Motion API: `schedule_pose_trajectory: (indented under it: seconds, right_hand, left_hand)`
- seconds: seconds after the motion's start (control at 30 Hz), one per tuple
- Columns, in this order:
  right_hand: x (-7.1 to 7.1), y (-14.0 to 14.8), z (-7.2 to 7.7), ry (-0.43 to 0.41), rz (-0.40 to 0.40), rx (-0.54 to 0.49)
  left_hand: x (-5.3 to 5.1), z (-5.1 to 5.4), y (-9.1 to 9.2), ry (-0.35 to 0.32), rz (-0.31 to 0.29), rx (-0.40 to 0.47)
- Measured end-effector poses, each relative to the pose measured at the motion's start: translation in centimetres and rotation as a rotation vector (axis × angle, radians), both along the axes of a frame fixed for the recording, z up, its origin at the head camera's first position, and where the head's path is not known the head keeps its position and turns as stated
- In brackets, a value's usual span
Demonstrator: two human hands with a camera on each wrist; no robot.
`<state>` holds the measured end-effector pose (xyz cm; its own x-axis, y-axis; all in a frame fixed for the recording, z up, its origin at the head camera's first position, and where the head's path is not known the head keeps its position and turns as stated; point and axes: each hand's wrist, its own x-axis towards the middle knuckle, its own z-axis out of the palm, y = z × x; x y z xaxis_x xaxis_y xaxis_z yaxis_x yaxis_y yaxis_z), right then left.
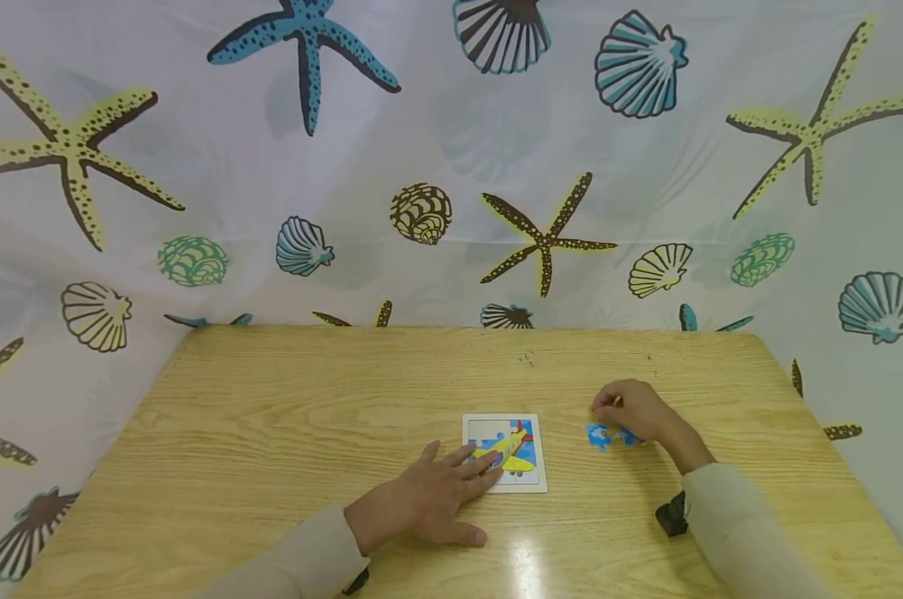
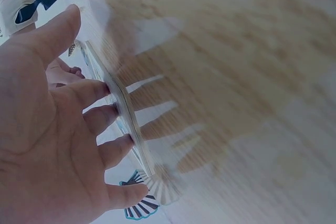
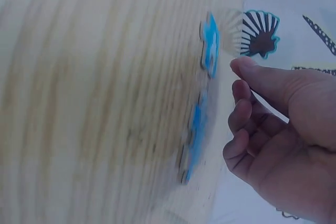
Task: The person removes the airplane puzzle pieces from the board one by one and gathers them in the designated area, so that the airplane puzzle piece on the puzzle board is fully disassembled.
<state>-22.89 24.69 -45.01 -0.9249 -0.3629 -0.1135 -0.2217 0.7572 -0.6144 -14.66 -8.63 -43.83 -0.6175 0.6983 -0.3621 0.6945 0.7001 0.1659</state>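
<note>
A square white-framed puzzle [image 1: 543, 467] with a yellow airplane picture lies on the table, its upper left part showing pale, without blue pieces. My left hand [image 1: 440, 497] rests its spread fingertips on the puzzle's left side. In the left wrist view, that hand [image 2: 55, 135] has straight fingers against the puzzle's edge [image 2: 124, 103]. Loose blue puzzle pieces [image 1: 598, 436] lie right of the puzzle, partly beneath my right hand [image 1: 640, 409]. In the right wrist view, the right hand [image 3: 294, 124] hovers beside the blue pieces [image 3: 211, 45], fingers loosely bent, nothing visible between thumb and fingertips.
The wooden table [image 1: 272, 399] extends around the puzzle and both hands. Behind it hangs a pale cloth [image 1: 362, 166] printed with starfish and shells. Black straps show near both sleeves [image 1: 743, 516].
</note>
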Motion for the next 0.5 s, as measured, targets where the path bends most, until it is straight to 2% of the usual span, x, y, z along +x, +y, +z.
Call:
schedule_pose_trajectory:
  seconds: [0.5]
  right_hand:
    - [0.1,-4.4,-0.1,0.031,-0.014,0.004]
  left_hand:
    - [0.0,0.1,0.0,0.004,0.001,-0.004]
